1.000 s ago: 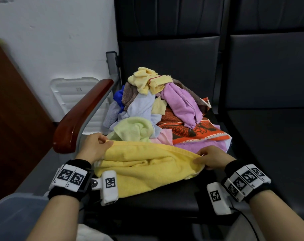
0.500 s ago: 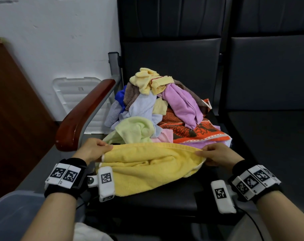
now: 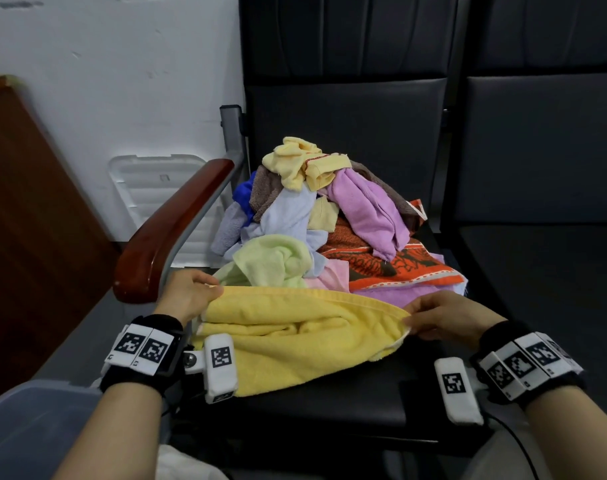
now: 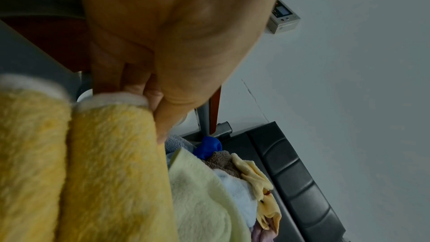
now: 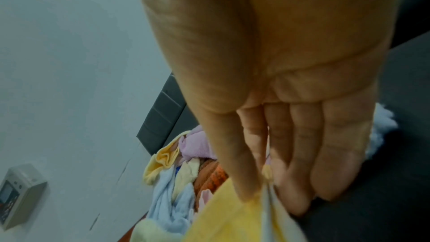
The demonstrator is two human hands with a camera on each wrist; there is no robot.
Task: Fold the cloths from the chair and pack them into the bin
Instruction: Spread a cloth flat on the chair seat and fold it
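Yellow towel [image 3: 295,337], one, lying folded over on black chair seat [image 3: 330,410] front edge, before one mixed cloth pile [image 3: 330,230]. Left hand [image 3: 187,299] pinching its left corner, right hand [image 3: 444,318] pinching right corner. One translucent bin [image 3: 28,420] showing lower left. White wall [image 3: 122,81] standing behind.

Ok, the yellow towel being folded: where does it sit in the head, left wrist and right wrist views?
Head: yellow towel low centre on the chair seat, its far edge pinched by the left hand and the right hand.
Left wrist: fills the lower left, under the fingers.
Right wrist: bottom centre, pinched between thumb and fingers.
Shared landmark: the pale yellow cloth topping the pile, also seen at and.
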